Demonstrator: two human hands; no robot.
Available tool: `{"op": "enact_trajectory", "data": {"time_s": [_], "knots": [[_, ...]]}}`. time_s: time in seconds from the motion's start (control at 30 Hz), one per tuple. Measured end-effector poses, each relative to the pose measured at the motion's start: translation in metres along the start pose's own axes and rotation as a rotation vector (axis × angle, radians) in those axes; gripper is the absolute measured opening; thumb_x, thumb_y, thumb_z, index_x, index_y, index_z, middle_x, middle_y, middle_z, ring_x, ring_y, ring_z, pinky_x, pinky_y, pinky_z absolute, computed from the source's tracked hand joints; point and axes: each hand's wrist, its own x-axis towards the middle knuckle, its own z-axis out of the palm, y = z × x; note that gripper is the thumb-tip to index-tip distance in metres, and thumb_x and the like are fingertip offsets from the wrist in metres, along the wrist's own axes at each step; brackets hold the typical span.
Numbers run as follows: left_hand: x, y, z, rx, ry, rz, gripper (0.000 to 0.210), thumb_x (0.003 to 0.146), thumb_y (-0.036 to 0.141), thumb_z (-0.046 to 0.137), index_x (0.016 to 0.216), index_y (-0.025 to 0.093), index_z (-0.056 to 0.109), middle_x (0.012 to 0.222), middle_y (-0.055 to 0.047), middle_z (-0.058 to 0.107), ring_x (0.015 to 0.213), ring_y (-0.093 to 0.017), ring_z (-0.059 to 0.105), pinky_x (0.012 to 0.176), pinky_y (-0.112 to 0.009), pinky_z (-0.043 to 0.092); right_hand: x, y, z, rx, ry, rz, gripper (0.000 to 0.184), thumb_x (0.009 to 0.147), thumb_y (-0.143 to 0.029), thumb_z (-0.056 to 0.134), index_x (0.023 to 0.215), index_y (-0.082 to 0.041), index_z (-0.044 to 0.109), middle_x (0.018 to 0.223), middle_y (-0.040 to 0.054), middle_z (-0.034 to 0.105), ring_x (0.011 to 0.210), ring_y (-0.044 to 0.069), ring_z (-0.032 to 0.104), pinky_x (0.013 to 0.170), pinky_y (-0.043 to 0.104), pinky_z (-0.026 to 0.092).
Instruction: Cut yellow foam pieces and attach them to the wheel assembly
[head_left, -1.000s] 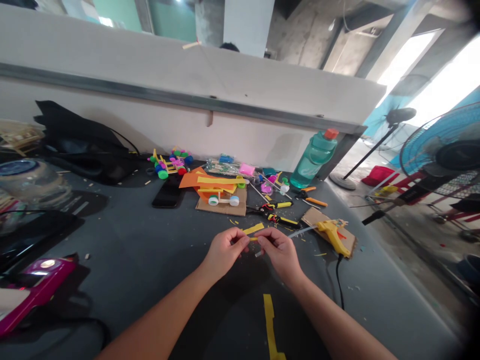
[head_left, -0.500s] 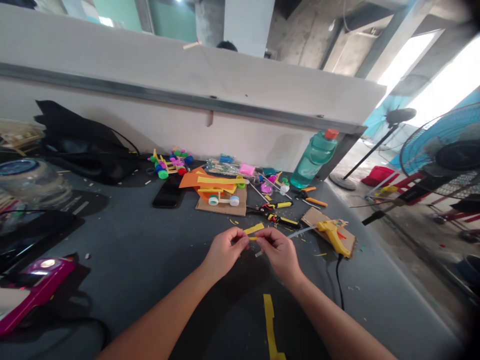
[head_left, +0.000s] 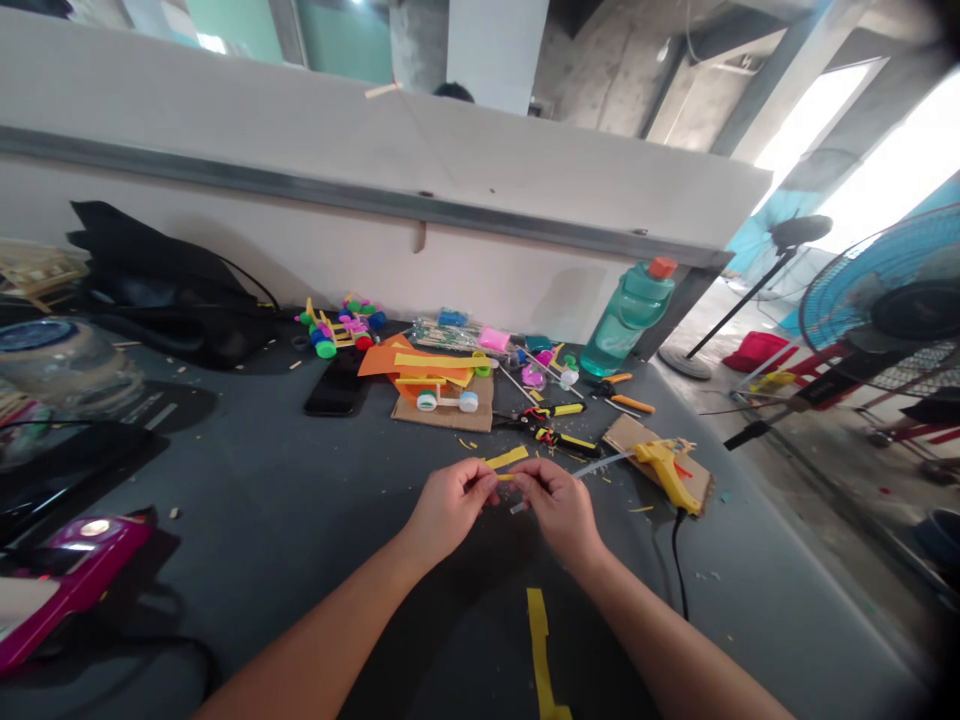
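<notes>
Between my two hands is a small yellow strip (head_left: 506,477), pinched at both ends, with most of it hidden by my fingers. My left hand (head_left: 454,500) is closed on its left end, and my right hand (head_left: 556,505) is closed on its right end. Just beyond my fingertips lies a wider yellow strip (head_left: 508,457) on the dark table. A long yellow strip with a notched edge (head_left: 538,640) lies between my forearms. Past my right hand, a glue stick sticks out of the back of the yellow hot glue gun (head_left: 670,478), which rests on cardboard.
Farther back are a small wheeled model (head_left: 448,401) on cardboard, orange sheets (head_left: 382,360), a phone (head_left: 334,388), pliers (head_left: 555,428) and a green bottle (head_left: 626,318). A magenta device (head_left: 112,545) stands at left. A fan (head_left: 900,300) stands off the table's right side.
Almost nothing differs. Both hands stay in the same place with the yellow strip pinched between them, apart from a very slight finger shift.
</notes>
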Motion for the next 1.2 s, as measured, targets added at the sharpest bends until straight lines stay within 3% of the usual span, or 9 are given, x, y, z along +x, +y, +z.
{"op": "enact_trajectory", "data": {"time_s": [0.3,0.53,0.73,0.87,1.2], "knots": [[-0.0013,0.0007,0.0001,0.088,0.013,0.056,0.025,0.088,0.034,0.047,0.075,0.019,0.062,0.068,-0.001,0.066,0.063,-0.014,0.059,0.06,-0.023,0.043,-0.002,-0.0005,0.0006,-0.014,-0.015,-0.01,0.017,0.083,-0.03,0.053,0.081,-0.019,0.066,0.063,-0.0011,0.065,0.05,0.012,0.055,0.051,0.021,0.044],[-0.0005,-0.0034,0.0011,0.036,0.029,0.055,0.023,0.086,0.036,0.049,0.087,0.019,0.065,0.072,-0.001,0.065,0.065,-0.014,0.058,0.058,-0.022,0.043,-0.0018,-0.0003,0.0007,0.019,-0.04,0.001,0.019,0.083,-0.033,0.055,0.079,-0.018,0.066,0.063,-0.0011,0.063,0.05,0.011,0.054,0.051,0.021,0.044],[0.0,-0.0007,-0.0006,-0.026,0.033,0.014,0.028,0.086,0.04,0.048,0.076,0.018,0.062,0.067,-0.001,0.063,0.063,-0.015,0.057,0.058,-0.023,0.042,-0.0022,0.0005,0.0022,0.034,-0.05,-0.024,0.022,0.084,-0.036,0.055,0.083,-0.019,0.067,0.068,0.0015,0.067,0.057,0.014,0.058,0.053,0.023,0.047],[0.0001,-0.0004,-0.0011,-0.044,0.034,0.003,0.033,0.087,0.042,0.046,0.069,0.018,0.06,0.063,-0.001,0.062,0.058,-0.014,0.055,0.056,-0.023,0.04,-0.0021,0.0002,0.0042,0.08,-0.045,-0.031,0.018,0.076,-0.031,0.062,0.088,-0.019,0.066,0.081,0.0036,0.07,0.067,0.017,0.063,0.06,0.026,0.05],[0.0015,-0.0006,0.0001,-0.13,-0.008,-0.036,0.032,0.086,0.042,0.048,0.071,0.017,0.059,0.063,-0.001,0.061,0.057,-0.013,0.053,0.054,-0.023,0.04,-0.002,0.0011,0.0007,-0.028,-0.046,-0.069,0.014,0.079,-0.031,0.059,0.08,-0.019,0.066,0.071,0.0006,0.067,0.062,0.015,0.058,0.058,0.024,0.045]]}}
